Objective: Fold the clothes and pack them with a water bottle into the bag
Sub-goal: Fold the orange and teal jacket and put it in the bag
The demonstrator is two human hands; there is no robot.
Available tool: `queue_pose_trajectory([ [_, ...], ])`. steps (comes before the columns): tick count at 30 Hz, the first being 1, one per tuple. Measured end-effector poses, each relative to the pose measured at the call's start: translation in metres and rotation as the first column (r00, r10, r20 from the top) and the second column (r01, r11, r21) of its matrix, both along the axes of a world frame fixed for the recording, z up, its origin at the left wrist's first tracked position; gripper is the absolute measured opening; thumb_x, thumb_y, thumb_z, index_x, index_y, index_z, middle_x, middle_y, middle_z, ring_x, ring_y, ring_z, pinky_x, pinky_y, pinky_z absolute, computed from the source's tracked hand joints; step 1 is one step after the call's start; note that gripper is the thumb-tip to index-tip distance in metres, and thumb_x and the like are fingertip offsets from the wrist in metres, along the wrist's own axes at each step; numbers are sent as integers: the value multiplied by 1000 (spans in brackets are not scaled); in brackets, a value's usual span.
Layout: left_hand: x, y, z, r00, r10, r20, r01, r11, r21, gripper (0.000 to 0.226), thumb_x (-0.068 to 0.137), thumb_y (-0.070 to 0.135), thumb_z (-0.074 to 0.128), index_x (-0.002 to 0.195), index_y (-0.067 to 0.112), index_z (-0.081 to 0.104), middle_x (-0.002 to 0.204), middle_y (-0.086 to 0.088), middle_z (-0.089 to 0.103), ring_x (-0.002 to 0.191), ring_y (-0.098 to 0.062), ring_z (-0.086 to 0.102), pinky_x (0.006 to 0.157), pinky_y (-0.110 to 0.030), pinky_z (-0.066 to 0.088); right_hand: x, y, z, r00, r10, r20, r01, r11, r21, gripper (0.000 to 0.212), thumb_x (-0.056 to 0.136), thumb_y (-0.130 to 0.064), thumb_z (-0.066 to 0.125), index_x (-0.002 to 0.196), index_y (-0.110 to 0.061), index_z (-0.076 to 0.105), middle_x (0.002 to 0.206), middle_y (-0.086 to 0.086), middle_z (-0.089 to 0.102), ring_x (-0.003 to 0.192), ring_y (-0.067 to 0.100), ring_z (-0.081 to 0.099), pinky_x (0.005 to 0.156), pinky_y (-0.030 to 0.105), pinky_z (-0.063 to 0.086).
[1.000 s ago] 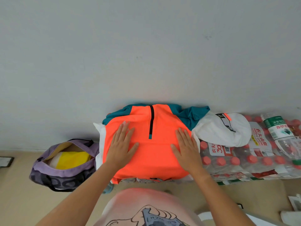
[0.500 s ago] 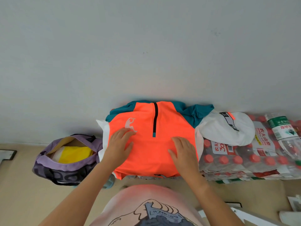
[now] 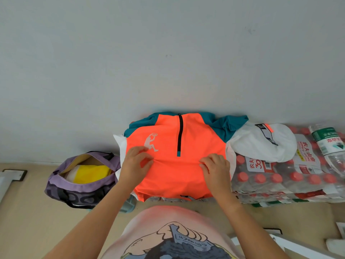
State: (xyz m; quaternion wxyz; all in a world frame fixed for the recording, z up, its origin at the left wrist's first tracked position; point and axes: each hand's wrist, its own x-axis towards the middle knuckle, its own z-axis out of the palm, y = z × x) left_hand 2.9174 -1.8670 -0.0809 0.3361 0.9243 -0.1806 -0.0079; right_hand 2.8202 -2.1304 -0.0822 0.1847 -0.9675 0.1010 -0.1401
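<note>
Orange shirt [image 3: 177,176] pinched by left hand [image 3: 134,165]; right hand [image 3: 216,168] too.

Count, from where I stand: one orange shirt [image 3: 177,172] with teal shoulders, centre, under both my hands — left hand [image 3: 135,165], right hand [image 3: 216,168], two in all. One purple bag [image 3: 82,186], left, open, one yellow item [image 3: 91,173] inside. One white cap [image 3: 263,143], right. One loose water bottle [image 3: 330,144], far right. Shrink-wrapped bottle packs [image 3: 287,180] beneath: exact number unclear.
</note>
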Motion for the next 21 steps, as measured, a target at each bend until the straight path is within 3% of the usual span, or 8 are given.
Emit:
queue_pose_trajectory([
  [4,-1,-1,4,996,-82,32,76,987,138,26,76,7,79,101,5,71,115,-14,65,112,-37,59,98,-46,45,5,-4,8,998,64,5,-64,998,0,14,75,-6,82,80,-9,69,80,5,63,75,30,57,64,42,49],
  [6,-4,-5,5,997,-73,12,69,981,180,41,78,21,77,115,6,66,118,-12,63,116,-35,57,99,-48,44,5,-6,11,997,78,-2,-78,997,18,13,77,-5,80,79,-7,67,79,5,64,75,31,56,64,42,51],
  [10,-9,-16,10,998,53,-23,-51,995,82,48,82,47,53,108,11,70,108,-11,65,107,-35,58,95,-51,43,3,-5,13,999,43,-18,-41,995,93,9,84,-4,73,83,-6,64,86,5,64,82,28,58,67,39,51],
  [17,-4,-14,-3,997,66,33,-67,997,33,18,71,20,74,87,14,78,103,-14,66,98,-40,60,91,-53,44,4,-12,12,995,49,-83,-31,978,207,1,91,-3,64,91,-2,64,92,10,65,90,30,58,76,41,48],
  [21,-4,-10,-3,995,79,67,-80,997,8,10,74,15,73,82,11,78,101,-13,68,97,-39,60,91,-50,46,5,-16,13,987,90,-137,-66,984,167,14,86,-6,72,98,-2,67,98,11,63,94,28,57,84,36,46],
])
